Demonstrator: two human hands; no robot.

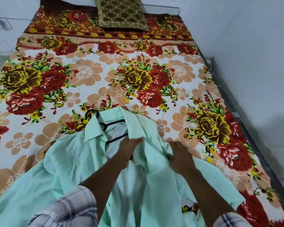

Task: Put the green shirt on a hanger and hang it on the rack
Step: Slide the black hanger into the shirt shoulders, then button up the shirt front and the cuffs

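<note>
Green shirt (69, 161) on bed (105, 79), room beyond; left hand (129, 150) seemingly pinches it, right hand (181, 158) presses flat.

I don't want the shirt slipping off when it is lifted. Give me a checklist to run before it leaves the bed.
1. Hanger inside the green shirt: ok, its black bars show in the open neck.
2. Hook free of the fabric: ok, it sticks out beyond the collar over the bedsheet.
3. Both shoulders seated on the hanger: cannot tell, fabric hides its ends.
4. Front closed: not ok, it lies open; the left hand grips one front edge and the right hand rests on the other side.
5. Rack within reach: cannot tell, none in view.
</note>
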